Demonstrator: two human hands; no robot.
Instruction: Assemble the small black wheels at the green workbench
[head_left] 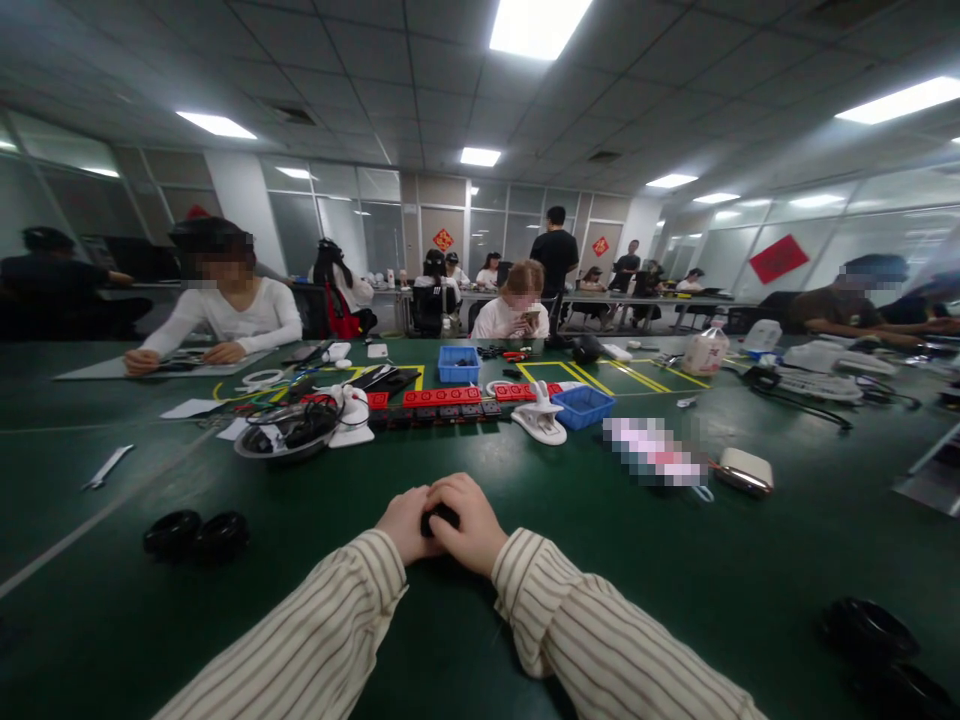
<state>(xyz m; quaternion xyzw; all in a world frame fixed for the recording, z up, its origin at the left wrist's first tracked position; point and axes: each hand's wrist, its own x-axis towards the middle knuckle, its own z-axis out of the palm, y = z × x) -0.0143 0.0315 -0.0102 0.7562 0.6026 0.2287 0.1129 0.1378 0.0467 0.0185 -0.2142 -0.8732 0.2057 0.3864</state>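
My left hand (405,524) and my right hand (469,522) meet over the green table in front of me. Both are closed around a black object (441,518), mostly hidden by the fingers, so its kind cannot be made out. To the left lie two black ring-shaped pieces (196,535), side by side like small tyres. More black ring-shaped pieces (874,632) are at the lower right, blurred near the picture's edge.
Beyond my hands stand a bowl of cables (285,432), a row of red and black blocks (442,402), a white clip stand (541,418) and a blue bin (583,408). A wrench (109,467) lies left, a cream case (745,471) right. Several people sit around.
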